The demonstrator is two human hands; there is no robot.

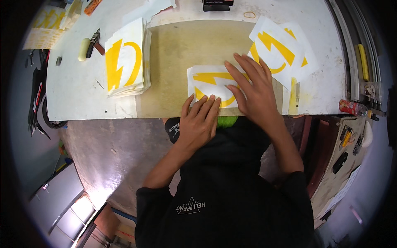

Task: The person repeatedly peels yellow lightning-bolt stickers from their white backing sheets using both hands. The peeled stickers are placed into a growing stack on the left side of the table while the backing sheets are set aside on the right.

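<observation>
A white sheet with a yellow lightning-bolt and curved-stripe design [211, 87] lies at the table's near edge. The fingers of my left hand [199, 120] rest flat on its lower edge. Spread wide, my right hand [259, 93] is over the sheet's right end, thumb and fingers apart, hiding that end; whether it touches the sheet I cannot tell. Under the sheet is a yellowish mat [178, 45]. To the left stands a thick stack of similar sheets [125, 68]. Several more lie loosely overlapped at the right [276, 49].
Left of the stack lie a dark-handled hand tool [95, 41] and a pale rounded piece [84, 49]. An orange cutter [92, 6] is at the far left. A rubber band [249, 15] lies at the back. A red-labelled bottle [352, 107] sits near the right corner.
</observation>
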